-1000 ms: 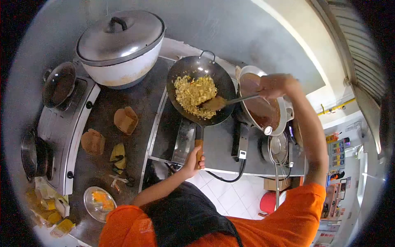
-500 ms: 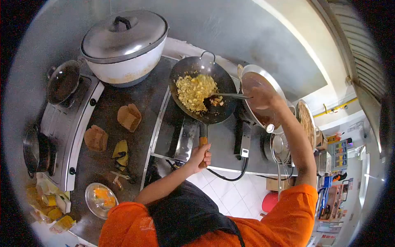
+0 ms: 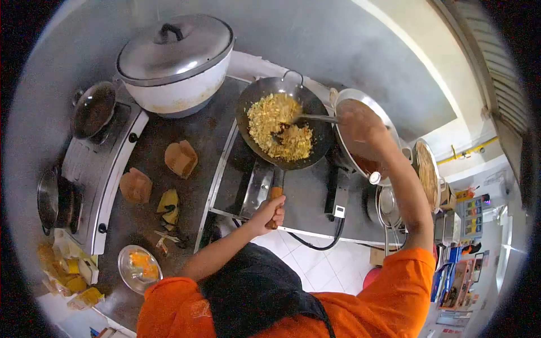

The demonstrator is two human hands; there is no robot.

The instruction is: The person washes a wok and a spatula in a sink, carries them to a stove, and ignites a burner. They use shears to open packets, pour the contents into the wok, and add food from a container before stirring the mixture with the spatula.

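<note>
My left hand (image 3: pixel 269 214) is wrapped round the wooden handle of a dark wok (image 3: pixel 315 145), just above the counter's front edge. Yellowish fried rice (image 3: pixel 273 121) lies spread across the wok's left and middle, with egg-like bits in it. My right hand (image 3: pixel 365 128), smeared by motion, grips a long-handled metal utensil (image 3: pixel 318 118) from the right side. Its working end is blurred among the rice. Under that hand stands a big pot (image 3: pixel 355 147) of reddish-brown liquid, with a round dial on its near rim.
A large lidded pot (image 3: pixel 169 96) stands back left. Two brown paper food trays (image 3: pixel 181 159) (image 3: pixel 136 186) sit on the left counter, near a metal plate (image 3: pixel 128 276) with orange bits. Small pans (image 3: pixel 94 112) rest on a stove (image 3: pixel 107 169) at far left. A black hose (image 3: pixel 315 244) hangs in front.
The utensil's end has moved up and left through the rice, and rice now spreads further right across the wok. My left hand still holds the handle. The whole view has shifted slightly.
</note>
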